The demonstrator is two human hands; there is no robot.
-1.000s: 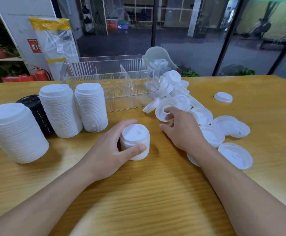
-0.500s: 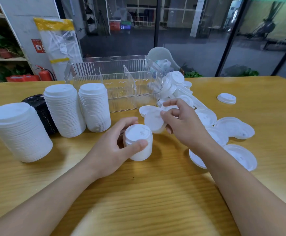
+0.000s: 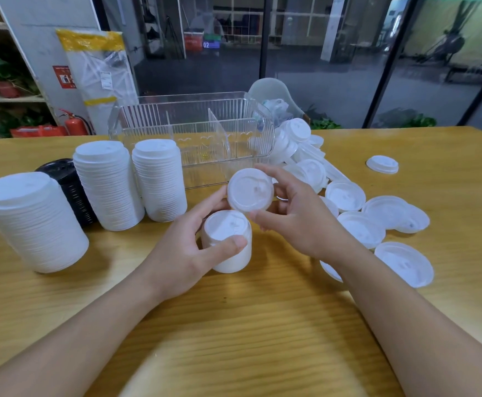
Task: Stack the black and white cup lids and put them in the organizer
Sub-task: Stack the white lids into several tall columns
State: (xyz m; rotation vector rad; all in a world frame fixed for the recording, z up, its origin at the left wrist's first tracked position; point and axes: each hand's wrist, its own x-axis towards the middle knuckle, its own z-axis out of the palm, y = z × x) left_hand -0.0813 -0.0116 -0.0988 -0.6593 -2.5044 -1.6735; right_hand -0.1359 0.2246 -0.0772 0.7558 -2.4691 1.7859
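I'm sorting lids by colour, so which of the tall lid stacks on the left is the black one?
The black stack is the one half hidden behind the three tall white stacks, toward the table's far left; all others are white.

Even, fairly bright light falls from above, washing the white lids (image 3: 360, 229) to near-featureless glare. Soft shadows sit under the forearms on the table (image 3: 234, 325), whose near edge blurs. Wide-angle distortion bends far window frames outward.
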